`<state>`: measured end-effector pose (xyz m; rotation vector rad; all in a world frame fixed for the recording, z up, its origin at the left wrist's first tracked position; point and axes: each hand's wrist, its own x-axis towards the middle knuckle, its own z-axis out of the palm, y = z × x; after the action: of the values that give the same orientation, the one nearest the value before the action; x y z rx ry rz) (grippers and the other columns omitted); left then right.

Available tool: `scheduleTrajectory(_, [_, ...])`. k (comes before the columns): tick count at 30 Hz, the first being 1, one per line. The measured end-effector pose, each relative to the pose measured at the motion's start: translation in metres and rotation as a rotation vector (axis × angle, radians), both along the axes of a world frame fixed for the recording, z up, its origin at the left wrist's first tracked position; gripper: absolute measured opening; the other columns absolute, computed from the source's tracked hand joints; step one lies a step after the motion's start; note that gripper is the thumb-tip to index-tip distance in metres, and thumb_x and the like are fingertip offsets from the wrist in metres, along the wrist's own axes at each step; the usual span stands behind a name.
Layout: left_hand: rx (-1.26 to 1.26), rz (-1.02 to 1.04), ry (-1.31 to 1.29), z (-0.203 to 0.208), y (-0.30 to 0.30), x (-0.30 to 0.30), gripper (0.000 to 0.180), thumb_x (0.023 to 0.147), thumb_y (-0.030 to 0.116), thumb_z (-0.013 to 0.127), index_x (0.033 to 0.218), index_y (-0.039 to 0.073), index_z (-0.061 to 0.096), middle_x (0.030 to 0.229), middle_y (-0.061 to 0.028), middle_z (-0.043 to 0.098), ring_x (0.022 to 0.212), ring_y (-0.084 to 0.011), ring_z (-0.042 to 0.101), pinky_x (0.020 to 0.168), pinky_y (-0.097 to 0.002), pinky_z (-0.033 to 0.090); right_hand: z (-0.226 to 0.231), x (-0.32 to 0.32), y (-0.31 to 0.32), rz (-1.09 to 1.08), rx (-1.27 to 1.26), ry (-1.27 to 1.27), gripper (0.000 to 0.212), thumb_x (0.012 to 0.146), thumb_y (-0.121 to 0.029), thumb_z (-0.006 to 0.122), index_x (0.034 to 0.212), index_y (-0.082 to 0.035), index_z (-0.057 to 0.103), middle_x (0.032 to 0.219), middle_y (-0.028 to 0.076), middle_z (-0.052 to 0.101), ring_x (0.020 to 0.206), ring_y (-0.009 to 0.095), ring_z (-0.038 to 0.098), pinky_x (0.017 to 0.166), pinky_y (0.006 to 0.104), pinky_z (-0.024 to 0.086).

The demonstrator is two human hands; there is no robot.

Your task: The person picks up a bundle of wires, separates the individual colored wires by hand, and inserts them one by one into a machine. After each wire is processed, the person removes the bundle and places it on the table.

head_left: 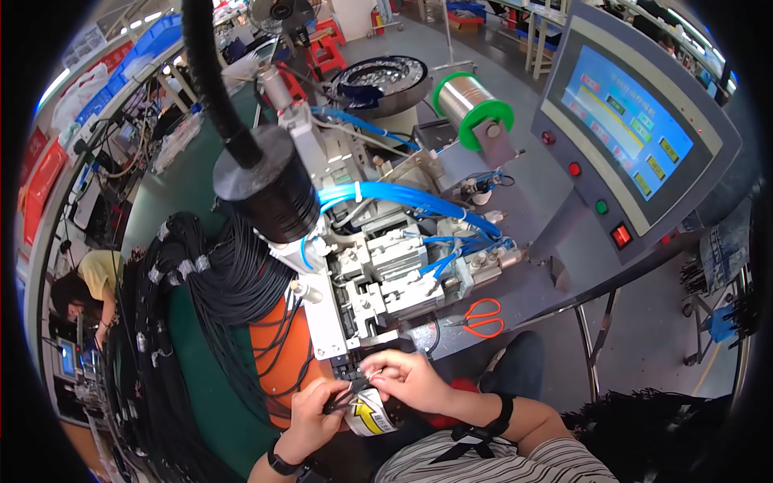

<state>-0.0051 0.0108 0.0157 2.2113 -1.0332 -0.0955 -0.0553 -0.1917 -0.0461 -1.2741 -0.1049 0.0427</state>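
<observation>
At the front edge of the metal wire-processing machine (394,266), my left hand (312,414) is closed around thin black cables (348,396). My right hand (412,385) meets it from the right, with thumb and fingers pinched together at the cable ends; the small tips between them are too fine to make out. Both hands are just below the machine's front plate. Under them is a white label with a yellow arrow (370,414). More black cables (233,270) lie in a thick bundle to the left, some trailing over an orange surface (278,362).
Red-handled scissors (484,319) lie right of the machine. A black extraction hood (270,189) hangs over its left side. Behind stand a green-flanged wire spool (471,105) and a round feeder bowl (380,84). A touchscreen panel (628,121) rises at right. Another person (98,282) bends at far left.
</observation>
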Motion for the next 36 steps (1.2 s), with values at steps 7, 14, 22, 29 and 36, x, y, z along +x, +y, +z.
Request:
scheduleTrajectory(7, [0.051, 0.012, -0.178, -0.006, -0.014, -0.004, 0.035, 0.073, 0.002, 0.074, 0.106, 0.003, 0.064, 0.078, -0.0099, 0.06, 0.062, -0.0272, 0.061, 0.053, -0.0355, 0.048, 0.005, -0.001, 0.002, -0.1, 0.12, 0.041, 0.015, 0.095, -0.003, 0.061, 0.108, 0.001, 0.066, 0.088, 0.003, 0.064, 0.064, 0.005, 0.059, 0.057, 0.0178, 0.047])
scheduleTrajectory(14, [0.042, -0.059, -0.425, -0.023, -0.011, -0.001, 0.036, 0.076, 0.01, 0.073, 0.11, 0.0, 0.064, 0.081, -0.0065, 0.06, 0.062, -0.0193, 0.061, 0.052, -0.0327, 0.046, 0.003, 0.003, -0.008, 0.043, 0.372, 0.397, 0.016, 0.1, -0.012, 0.056, 0.105, -0.001, 0.065, 0.083, 0.006, 0.065, 0.061, 0.008, 0.06, 0.048, 0.0189, 0.042])
scheduleTrajectory(22, [0.007, -0.116, -0.388, -0.021, -0.01, 0.004, 0.046, 0.069, 0.008, 0.07, 0.113, -0.002, 0.064, 0.083, -0.006, 0.061, 0.066, -0.0175, 0.061, 0.052, -0.0295, 0.045, -0.001, 0.006, -0.016, 0.168, 0.387, 0.311, 0.02, 0.1, -0.018, 0.057, 0.108, -0.001, 0.064, 0.084, 0.003, 0.065, 0.055, 0.005, 0.056, 0.047, 0.0168, 0.041])
scheduleTrajectory(29, [0.066, -0.136, -0.399, -0.014, -0.018, -0.001, 0.041, 0.066, 0.005, 0.075, 0.105, 0.0, 0.063, 0.082, -0.0084, 0.062, 0.063, -0.0234, 0.061, 0.054, -0.0341, 0.048, 0.0, 0.008, -0.016, 0.209, 0.425, 0.417, 0.019, 0.096, -0.01, 0.061, 0.112, 0.001, 0.062, 0.092, 0.006, 0.065, 0.068, 0.008, 0.06, 0.058, 0.0196, 0.046])
scheduleTrajectory(36, [-0.08, -0.056, -0.214, -0.019, -0.017, -0.002, 0.023, 0.075, 0.008, 0.075, 0.091, 0.004, 0.059, 0.07, -0.006, 0.056, 0.054, -0.0214, 0.057, 0.049, -0.0322, 0.044, 0.01, -0.011, 0.015, -0.144, -0.296, -0.256, 0.03, 0.093, -0.002, 0.062, 0.122, 0.002, 0.059, 0.112, 0.013, 0.059, 0.091, 0.011, 0.062, 0.073, 0.0258, 0.051])
